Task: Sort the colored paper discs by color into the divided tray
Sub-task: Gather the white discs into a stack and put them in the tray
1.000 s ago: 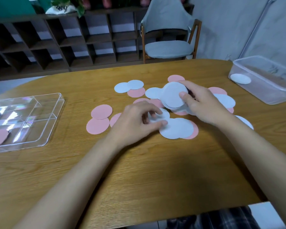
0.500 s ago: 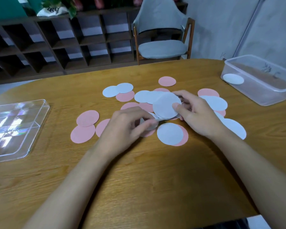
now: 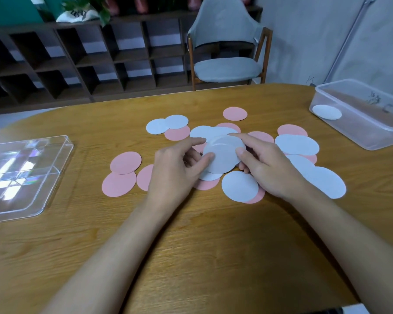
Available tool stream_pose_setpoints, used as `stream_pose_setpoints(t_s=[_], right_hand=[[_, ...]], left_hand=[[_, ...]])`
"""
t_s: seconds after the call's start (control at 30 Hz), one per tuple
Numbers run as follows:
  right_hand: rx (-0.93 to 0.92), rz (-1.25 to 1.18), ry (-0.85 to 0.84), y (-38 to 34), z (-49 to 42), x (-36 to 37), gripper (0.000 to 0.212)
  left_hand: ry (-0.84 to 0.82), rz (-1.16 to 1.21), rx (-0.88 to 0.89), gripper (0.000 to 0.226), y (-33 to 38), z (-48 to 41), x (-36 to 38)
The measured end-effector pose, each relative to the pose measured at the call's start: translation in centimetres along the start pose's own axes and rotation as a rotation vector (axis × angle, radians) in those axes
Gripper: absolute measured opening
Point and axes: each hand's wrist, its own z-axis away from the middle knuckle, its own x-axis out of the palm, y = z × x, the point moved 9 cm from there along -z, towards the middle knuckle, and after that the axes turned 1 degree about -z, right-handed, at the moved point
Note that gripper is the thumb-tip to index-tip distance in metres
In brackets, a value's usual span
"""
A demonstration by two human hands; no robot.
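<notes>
View: head cam, looking down on a wooden table w/ paper discs scattered at centre.
Held white discs: raised just over the scatter at table centre, face turned toward the cam. A curved edge suggests more than one layer; count can't be told.
Left hand: curled at the 9 o'clock edge of the held white discs. The edge is pinched betw. thumb and fingers, w/ the index laid toward 11 o'clock.
Right hand: curled at the 3 o'clock edge. The same discs are pinched, thumb set on the face, index stretched along the 12 o'clock rim.
Loose white discs: spread at 11, 3–4 and 5 o'clock of the hands, several overlapped w/ pink.
Pink discs: two overlapped at 8 o'clock, one alone at 12 o'clock, others part-covered by white.
Divided tray: clear, at 9 o'clock by the table edge, well apart from the scatter. Contents are lost in glare.
Plastic tub: at 2 o'clock, w/ one white disc seen inside.
Background: grey chair at 12 o'clock, dark shelving at 10 o'clock.
</notes>
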Motion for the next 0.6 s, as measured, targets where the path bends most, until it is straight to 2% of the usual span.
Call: stream_pose_setpoints(t_s=[0.2, 0.4, 0.5, 0.6], right_hand=[[0.029, 0.081, -0.084, -0.4, 0.3, 1.1, 0.048], [-0.003, 0.225, -0.110, -1.0, 0.5, 1.6, 0.059], [-0.031, 0.248, -0.056, -1.1, 0.3, 1.2, 0.053], [-0.045, 0.181, 0.017, -0.9, 0.2, 0.1, 0.036]], left_hand=[[-0.012, -0.040, 0.021, 0.030, 0.0, 0.1, 0.3], [0.019, -0.068, 0.064, 0.021, 0.3, 0.4, 0.0], [-0.033, -0.064, 0.090, 0.027, 0.6, 0.3, 0.2], [-0.144, -0.110, 0.110, 0.039, 0.3, 0.1, 0.7]])
